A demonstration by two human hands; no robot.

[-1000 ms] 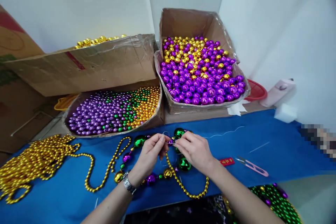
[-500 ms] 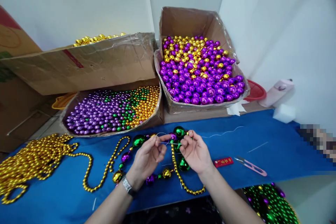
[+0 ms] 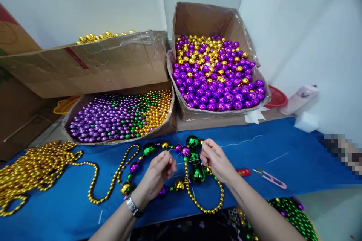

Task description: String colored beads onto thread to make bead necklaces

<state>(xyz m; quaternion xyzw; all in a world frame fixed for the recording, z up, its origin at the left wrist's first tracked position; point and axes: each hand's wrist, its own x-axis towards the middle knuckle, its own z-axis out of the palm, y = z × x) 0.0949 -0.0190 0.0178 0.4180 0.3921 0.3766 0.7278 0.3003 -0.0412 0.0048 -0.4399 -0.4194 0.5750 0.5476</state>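
Note:
A necklace of large green, purple and gold beads [image 3: 193, 142] lies in a loop on the blue cloth [image 3: 296, 158]. A thin gold bead strand [image 3: 198, 201] hangs in a loop below it. My left hand [image 3: 158, 171] and my right hand [image 3: 216, 158] are pinched on a thin white thread [image 3: 186, 162] stretched between them, just in front of the big beads. A watch sits on my left wrist.
Two open cardboard boxes hold loose beads: a low one [image 3: 118, 115] with purple, green and gold, a taller one [image 3: 217, 71] with purple and gold. A heap of gold strands [image 3: 31, 167] lies left. Pink snips [image 3: 270, 177] and a red tag [image 3: 244, 172] lie right. Green strands [image 3: 294, 218] sit at bottom right.
My hands have drawn apart, pulling the thread taut between them, and dropped slightly toward me. The view has tilted a little downward.

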